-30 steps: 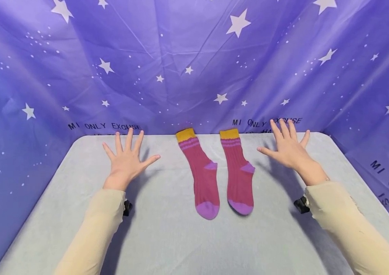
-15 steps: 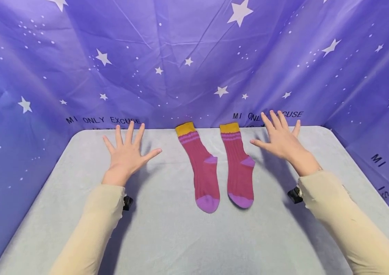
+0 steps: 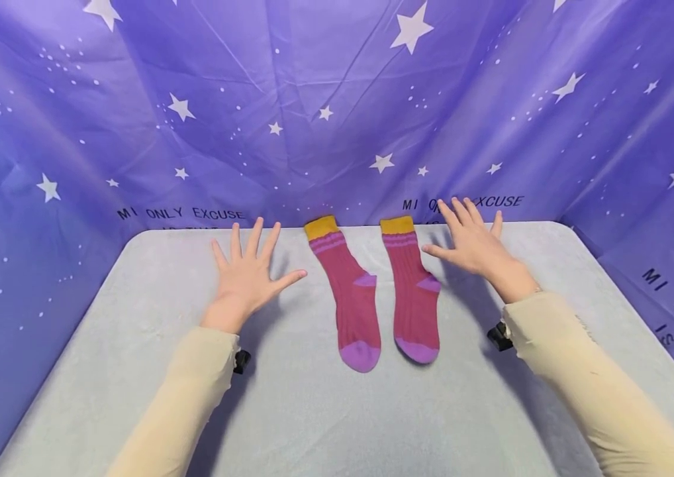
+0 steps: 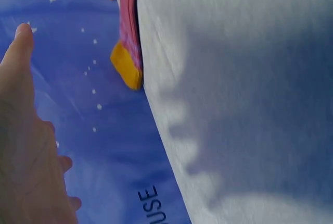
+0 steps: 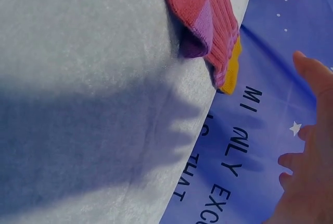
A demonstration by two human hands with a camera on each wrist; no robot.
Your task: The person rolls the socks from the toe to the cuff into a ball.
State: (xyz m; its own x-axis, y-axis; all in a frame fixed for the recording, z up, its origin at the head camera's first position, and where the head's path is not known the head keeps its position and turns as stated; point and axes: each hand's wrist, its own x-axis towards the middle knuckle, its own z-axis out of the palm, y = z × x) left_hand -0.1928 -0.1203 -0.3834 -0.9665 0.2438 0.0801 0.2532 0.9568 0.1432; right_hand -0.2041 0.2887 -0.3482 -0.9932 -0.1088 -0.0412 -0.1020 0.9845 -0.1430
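Two matching socks lie flat side by side on the table, dark pink with purple heels and toes and mustard cuffs at the far edge. The left sock (image 3: pixel 353 298) slants slightly; the right sock (image 3: pixel 413 291) lies close beside it, toe toward me. My left hand (image 3: pixel 245 278) hovers over the table to the left of the socks, fingers spread wide, holding nothing. On the other side my right hand (image 3: pixel 475 245) is held up with spread fingers, its thumb near the right sock's upper part. Both hands cast shadows on the tabletop in the wrist views.
A pale grey cloth-covered table (image 3: pixel 313 424) fills the lower view. Behind it and at both sides hangs a purple curtain (image 3: pixel 313 66) with white stars and black lettering. A small black device (image 3: pixel 500 336) sits under the right sleeve, another (image 3: pixel 242 362) under the left.
My left hand has moved right toward the left sock, and my right hand has moved left toward the right sock. Both keep their fingers spread. The socks lie as before.
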